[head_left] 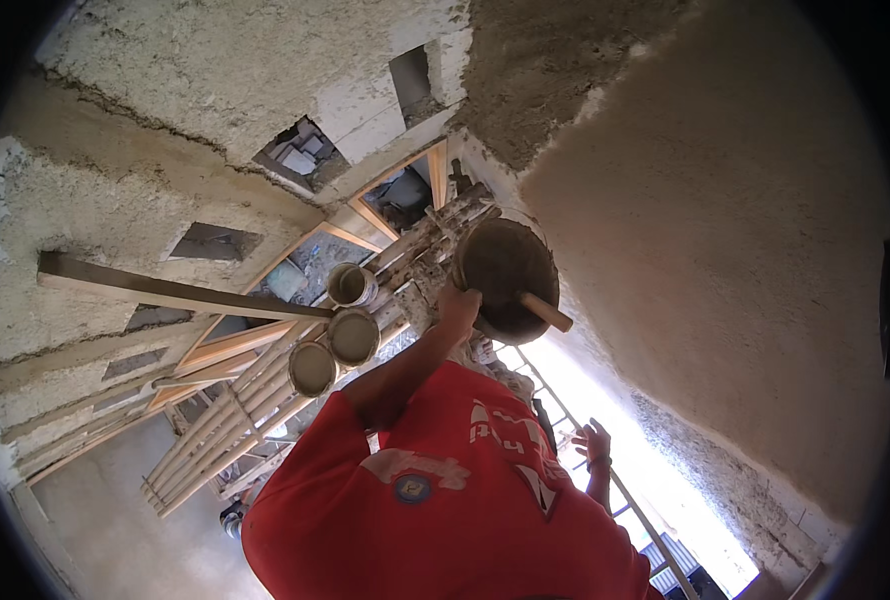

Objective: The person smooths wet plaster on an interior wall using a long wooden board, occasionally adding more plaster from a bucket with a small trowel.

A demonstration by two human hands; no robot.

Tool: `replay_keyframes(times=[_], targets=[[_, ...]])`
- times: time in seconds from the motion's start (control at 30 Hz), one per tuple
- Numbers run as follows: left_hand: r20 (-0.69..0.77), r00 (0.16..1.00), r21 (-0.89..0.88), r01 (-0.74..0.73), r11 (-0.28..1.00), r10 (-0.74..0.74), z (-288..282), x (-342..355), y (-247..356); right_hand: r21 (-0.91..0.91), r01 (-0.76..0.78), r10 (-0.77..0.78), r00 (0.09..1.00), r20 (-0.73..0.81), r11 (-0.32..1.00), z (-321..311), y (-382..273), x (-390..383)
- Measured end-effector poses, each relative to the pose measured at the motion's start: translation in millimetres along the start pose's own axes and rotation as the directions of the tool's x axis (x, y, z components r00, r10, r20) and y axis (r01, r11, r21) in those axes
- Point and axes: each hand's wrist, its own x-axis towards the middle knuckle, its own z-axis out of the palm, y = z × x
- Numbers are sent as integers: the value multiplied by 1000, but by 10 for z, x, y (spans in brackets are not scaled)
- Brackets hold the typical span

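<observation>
My left hand (459,307) is closed on the near-left rim of a round, dark bucket (506,262), with its thumb toward the inside. A light wooden handle (545,311) sticks out over the bucket's right edge; the tool's other end is hard to make out in the dark inside. Off to the lower right, my right hand (593,442) is apart from the bucket, fingers spread and nothing visible in it, beside a ladder (620,480). Left of the bucket stand three pails, an upper one (352,285), a middle one (353,336) and a lower one (312,369), the latter two filled with greyish material.
Mortar-stained planks (425,262) run beneath the bucket. Lashed poles (215,450) extend to the lower left. A long wooden beam (180,293) reaches toward the pails. A partly plastered wall (695,230) rises at right; a rough wall (195,80) with openings stands at left.
</observation>
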Motion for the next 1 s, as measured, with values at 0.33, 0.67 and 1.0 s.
replay_keyframes(times=[0.33,0.67,1.0], targets=[[-120,982,160,163,974,-144,-95,980,-730,14,-175,176,981,-84,984,568,-355,-723],[-307,885,-118,328,937,-349,-267,2099,-1722,8,-296,296,955,-2,955,539,412,-458],[204,979,967,-206,-152,-23,-738,3710,-3125,-3,-295,294,953,-72,956,625,1776,1207]])
